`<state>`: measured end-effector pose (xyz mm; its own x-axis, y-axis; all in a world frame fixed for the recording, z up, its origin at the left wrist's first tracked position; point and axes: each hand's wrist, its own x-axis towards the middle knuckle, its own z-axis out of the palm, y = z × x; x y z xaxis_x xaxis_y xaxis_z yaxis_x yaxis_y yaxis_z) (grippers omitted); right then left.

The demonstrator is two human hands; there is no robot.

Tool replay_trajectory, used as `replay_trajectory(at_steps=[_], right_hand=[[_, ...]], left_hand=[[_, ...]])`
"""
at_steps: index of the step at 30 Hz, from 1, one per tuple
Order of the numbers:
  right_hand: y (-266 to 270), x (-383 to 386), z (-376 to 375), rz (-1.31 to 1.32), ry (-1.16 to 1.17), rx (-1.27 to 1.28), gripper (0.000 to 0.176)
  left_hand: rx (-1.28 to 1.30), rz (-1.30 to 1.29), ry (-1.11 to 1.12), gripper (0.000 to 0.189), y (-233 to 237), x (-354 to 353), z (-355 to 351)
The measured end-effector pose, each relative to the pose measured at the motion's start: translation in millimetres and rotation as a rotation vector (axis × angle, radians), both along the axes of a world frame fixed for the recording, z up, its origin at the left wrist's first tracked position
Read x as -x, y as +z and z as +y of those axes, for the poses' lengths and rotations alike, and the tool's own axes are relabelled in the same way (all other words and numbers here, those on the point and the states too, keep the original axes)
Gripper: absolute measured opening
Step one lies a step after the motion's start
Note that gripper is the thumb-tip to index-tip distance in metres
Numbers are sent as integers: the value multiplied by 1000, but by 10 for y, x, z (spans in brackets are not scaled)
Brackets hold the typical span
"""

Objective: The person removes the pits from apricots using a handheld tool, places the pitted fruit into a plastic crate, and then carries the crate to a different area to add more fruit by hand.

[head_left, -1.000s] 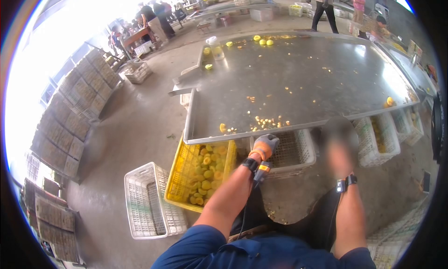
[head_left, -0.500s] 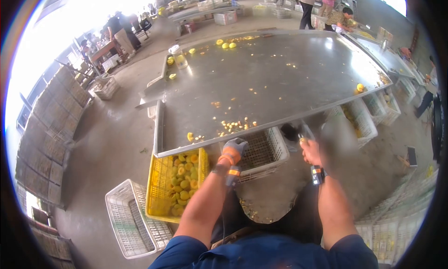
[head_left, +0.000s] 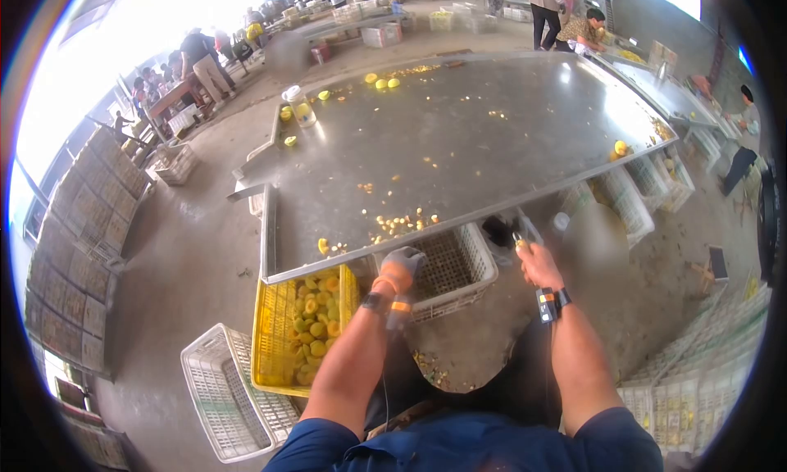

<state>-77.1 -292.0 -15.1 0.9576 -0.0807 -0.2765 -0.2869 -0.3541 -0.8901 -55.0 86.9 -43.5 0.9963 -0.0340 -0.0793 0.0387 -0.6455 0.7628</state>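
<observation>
My left hand (head_left: 402, 267), in a grey and orange glove, is closed at the front rim of the metal table (head_left: 393, 156). Whatever its curled fingers hold is hidden. Beneath and beside it is a white crate (head_left: 488, 269). My right hand (head_left: 539, 265), bare, grips a small hand tool (head_left: 519, 241) with a metal tip, just right of that crate. Pale fruit pits (head_left: 403, 224) lie scattered on the table beyond my left hand, near a yellow fruit piece (head_left: 323, 246). To the left, a yellow crate (head_left: 269, 333) holds many yellow peach-like halves (head_left: 316, 324).
An empty white crate (head_left: 215, 390) stands on the floor at lower left. A clear jar (head_left: 300, 107) and more yellow fruit (head_left: 382, 83) are on the table's far side. Stacked crates (head_left: 70, 259) line the left. Other people (head_left: 580, 31) are farther back.
The view has shifted slightly, so the table and crates appear a little farther left. Both hands keep nearly the same places; the right still grips the tool.
</observation>
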Motion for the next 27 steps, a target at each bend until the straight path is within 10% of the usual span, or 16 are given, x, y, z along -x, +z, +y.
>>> replay_trajectory(at_steps=[27], right_hand=[[127, 46, 38, 24, -3, 9, 41]], left_hand=[[-59, -58, -72, 26, -128, -37, 20]])
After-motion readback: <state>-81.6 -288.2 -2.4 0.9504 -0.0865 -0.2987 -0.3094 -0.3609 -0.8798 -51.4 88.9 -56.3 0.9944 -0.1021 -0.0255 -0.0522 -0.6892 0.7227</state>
